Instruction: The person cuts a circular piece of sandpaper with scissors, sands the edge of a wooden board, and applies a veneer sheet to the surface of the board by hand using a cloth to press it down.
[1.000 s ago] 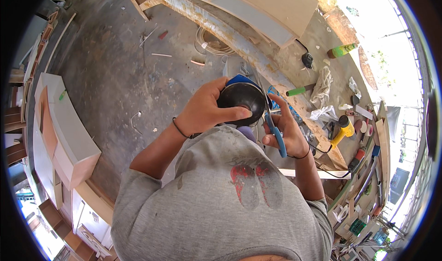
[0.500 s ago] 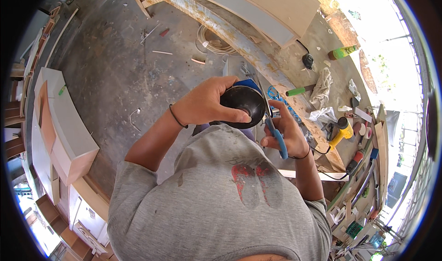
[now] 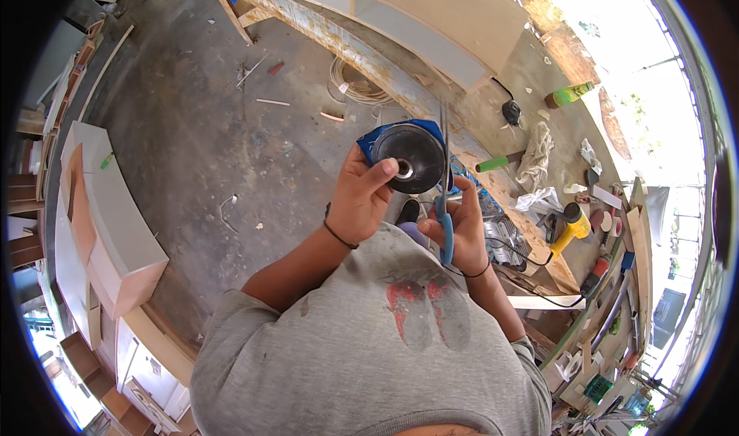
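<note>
- The bare left hand (image 3: 360, 205) sits at 8 o'clock of a black, round, bowl-shaped disc (image 3: 422, 145) and grips it; the thumb presses its inner face beside the central metal-ringed hole, the other fingers partly hidden.
- Behind the disc, a dark-blue flat sheet (image 3: 366, 141) juts past the rim from about 9 to 1 o'clock.
- The bare right hand (image 3: 468, 234), at 5 o'clock of the disc, is closed around blue-handled metal scissors (image 3: 443, 211); I cannot tell which fingers pass through the loops.
- The scissor blades point toward 12 o'clock, running along the disc's 3 o'clock edge.
- Disc and sheet are held in front of the grey T-shirt (image 3: 369, 336), above the grey floor (image 3: 208, 120).
- Farther off: a green-handled tool (image 3: 493, 163) at 3 o'clock, a yellow power tool (image 3: 571, 227) at 4, a pale coiled cable (image 3: 342, 78) at 11.
</note>
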### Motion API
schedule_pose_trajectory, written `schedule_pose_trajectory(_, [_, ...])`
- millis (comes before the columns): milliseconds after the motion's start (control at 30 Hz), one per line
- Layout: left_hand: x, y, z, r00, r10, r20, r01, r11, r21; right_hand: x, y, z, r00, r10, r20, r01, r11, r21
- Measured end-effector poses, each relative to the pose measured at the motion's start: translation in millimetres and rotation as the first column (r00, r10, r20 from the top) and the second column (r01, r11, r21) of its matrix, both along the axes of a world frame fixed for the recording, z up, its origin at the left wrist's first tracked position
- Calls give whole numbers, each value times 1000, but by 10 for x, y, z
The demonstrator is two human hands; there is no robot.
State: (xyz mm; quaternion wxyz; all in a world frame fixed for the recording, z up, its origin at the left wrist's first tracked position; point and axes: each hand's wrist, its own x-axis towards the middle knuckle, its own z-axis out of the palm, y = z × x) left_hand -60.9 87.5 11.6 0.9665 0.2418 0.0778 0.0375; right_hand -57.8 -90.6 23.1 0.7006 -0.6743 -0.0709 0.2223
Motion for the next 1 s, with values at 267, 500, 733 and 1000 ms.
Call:
schedule_pose_trajectory(267, [38,194,142,999,-3,37,-16,874,486,66,-39,27,995,66,74,-55,988,-145])
schedule_pose_trajectory(500, [-2,226,219,998,26,63,-54,857,512,-8,-7,133,996,70,-46,-76,987,-139])
schedule_pose_trajectory(733, [-5,301,367,988,-135,71,57,760,647,54,-100,196,991,125,43,-122,989,-79])
schedule_pose_trajectory(1000, [15,470,358,966,-258,8,156,609,777,20,-183,203,981,189,-45,-194,967,-165])
